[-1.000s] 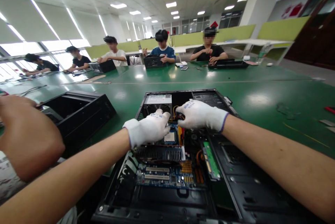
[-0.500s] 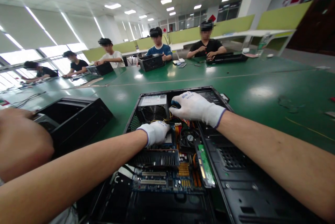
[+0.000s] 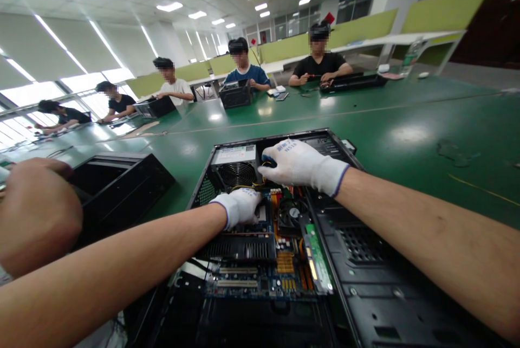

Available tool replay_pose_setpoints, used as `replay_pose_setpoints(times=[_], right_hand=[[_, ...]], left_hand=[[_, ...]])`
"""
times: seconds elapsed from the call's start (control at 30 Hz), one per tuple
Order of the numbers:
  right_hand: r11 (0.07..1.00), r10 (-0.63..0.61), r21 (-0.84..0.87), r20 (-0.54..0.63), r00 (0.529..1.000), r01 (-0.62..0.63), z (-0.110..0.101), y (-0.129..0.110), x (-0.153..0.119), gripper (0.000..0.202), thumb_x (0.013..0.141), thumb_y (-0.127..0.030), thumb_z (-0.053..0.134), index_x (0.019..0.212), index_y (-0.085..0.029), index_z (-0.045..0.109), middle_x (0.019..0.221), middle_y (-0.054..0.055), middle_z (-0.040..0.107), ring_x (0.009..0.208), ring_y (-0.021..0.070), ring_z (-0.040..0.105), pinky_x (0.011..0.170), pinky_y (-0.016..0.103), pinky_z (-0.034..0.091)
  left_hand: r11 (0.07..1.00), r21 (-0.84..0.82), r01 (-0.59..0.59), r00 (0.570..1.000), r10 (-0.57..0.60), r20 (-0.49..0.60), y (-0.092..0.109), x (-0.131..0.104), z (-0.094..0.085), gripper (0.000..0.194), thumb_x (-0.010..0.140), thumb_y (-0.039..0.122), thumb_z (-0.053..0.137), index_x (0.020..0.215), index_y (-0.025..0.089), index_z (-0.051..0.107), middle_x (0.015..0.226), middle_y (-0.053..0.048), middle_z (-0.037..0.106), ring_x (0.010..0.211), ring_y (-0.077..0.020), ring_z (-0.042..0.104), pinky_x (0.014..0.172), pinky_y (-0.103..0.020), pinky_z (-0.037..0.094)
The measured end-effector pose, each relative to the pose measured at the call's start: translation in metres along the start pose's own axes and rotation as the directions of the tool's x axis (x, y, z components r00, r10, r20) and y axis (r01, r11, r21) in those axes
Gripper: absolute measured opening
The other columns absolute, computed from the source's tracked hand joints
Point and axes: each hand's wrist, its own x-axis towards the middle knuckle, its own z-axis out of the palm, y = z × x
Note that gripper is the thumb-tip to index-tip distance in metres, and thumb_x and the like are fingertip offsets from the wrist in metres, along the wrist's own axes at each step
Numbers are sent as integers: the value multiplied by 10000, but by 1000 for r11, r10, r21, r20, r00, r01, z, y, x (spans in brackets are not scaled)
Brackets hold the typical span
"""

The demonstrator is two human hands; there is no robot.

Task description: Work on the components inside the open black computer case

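An opened black computer case (image 3: pixel 353 283) lies in front of me, its blue motherboard (image 3: pixel 264 285) exposed. My left hand (image 3: pixel 240 208), in a white glove, reaches down onto the board below the power supply (image 3: pixel 235 166); its fingertips are hidden. My right hand (image 3: pixel 290 163), gloved too, is curled beside the power supply with thumb and fingers round thin yellow and black wires (image 3: pixel 266 165). Right of my left hand sits a black cooling fan (image 3: pixel 289 212). A green circuit board (image 3: pixel 318 256) stands near the case's inner edge.
At the left, a person's bare arm (image 3: pixel 38 212) is beside another black case (image 3: pixel 125 185). Across the green table (image 3: pixel 406 131), several people work at dark cases. A yellow wire (image 3: pixel 481 188) lies on the right, a bottle (image 3: pixel 411 55) farther back.
My hands have shifted only slightly within the case. The arm at the left has moved a little, and across the table one person's case has been turned.
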Motion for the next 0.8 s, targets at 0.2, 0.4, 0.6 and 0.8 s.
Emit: replay_pose_setpoints(times=[0.2, 0.4, 0.6, 0.8], right_hand=[[1000, 0, 11, -12, 1000, 0, 2, 1, 0, 455, 926, -536, 446, 1046, -184, 708, 1061, 132, 758, 983, 274, 700, 799, 343, 502], [999, -7, 31, -30, 1000, 8, 3, 4, 2, 434, 915, -536, 460, 1005, -194, 711, 1016, 123, 765, 954, 278, 708, 781, 344, 502], [999, -17, 36, -41, 999, 18, 5, 6, 4, 452, 914, -542, 459, 1019, -184, 712, 1020, 126, 764, 961, 283, 707, 789, 347, 498], [999, -16, 37, -37, 999, 18, 5, 6, 3, 446, 913, -541, 462, 1014, -184, 711, 997, 121, 766, 919, 270, 707, 735, 335, 486]], left_hand=[[999, 36, 11, 1000, -12, 19, -2, 10, 2, 560, 689, 266, 795, 1225, 189, 652, 1247, -127, 696, 1155, -316, 661, 1003, -391, 535], [999, 44, -2, 1000, 1, 15, -2, 11, 2, 547, 721, 325, 786, 1236, 194, 654, 1241, -119, 700, 1122, -310, 674, 962, -372, 548], [999, 40, -12, 1000, 12, 3, 0, 13, 3, 583, 729, 325, 790, 1269, 168, 638, 1289, -136, 674, 1164, -317, 653, 992, -363, 531], [999, 24, -29, 999, 30, -18, -2, 15, 7, 626, 725, 317, 799, 1306, 177, 612, 1291, -128, 674, 1181, -307, 648, 1023, -350, 513]])
